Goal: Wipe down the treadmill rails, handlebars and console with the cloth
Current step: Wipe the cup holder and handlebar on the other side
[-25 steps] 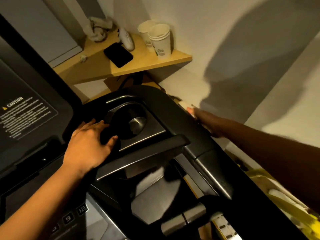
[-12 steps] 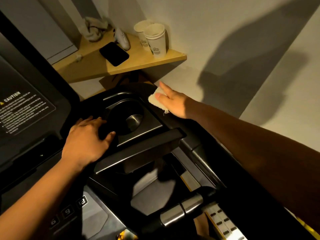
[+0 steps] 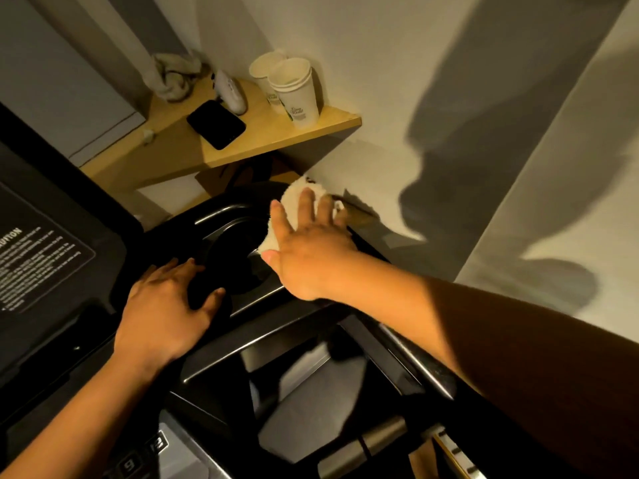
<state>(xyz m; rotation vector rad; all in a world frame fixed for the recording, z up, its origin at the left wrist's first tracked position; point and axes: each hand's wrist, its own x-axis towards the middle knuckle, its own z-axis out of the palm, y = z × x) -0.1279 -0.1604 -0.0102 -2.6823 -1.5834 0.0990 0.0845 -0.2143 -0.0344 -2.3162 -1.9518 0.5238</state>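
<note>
The black treadmill console [image 3: 221, 216] fills the lower left, with a round cup holder [image 3: 235, 257] at its right end. My right hand [image 3: 307, 250] lies flat with spread fingers on a small white cloth [image 3: 294, 198], pressing it onto the console's far right corner beside the cup holder. My left hand [image 3: 166, 305] rests palm down on the console just left of the cup holder, fingers apart and holding nothing. A dark handlebar [image 3: 249, 347] runs across below both hands.
A wooden corner shelf [image 3: 332, 127] behind the console carries stacked paper cups [image 3: 297, 95], a black phone [image 3: 216, 124], a white remote-like object [image 3: 230, 91] and a bundled rag [image 3: 174, 79]. The white wall [image 3: 449, 98] stands close on the right. A caution label [image 3: 38, 264] sits at left.
My right hand with the cloth has come up from beside the right rail onto the console's right corner, moving left toward the cup holder. My left hand has stayed put.
</note>
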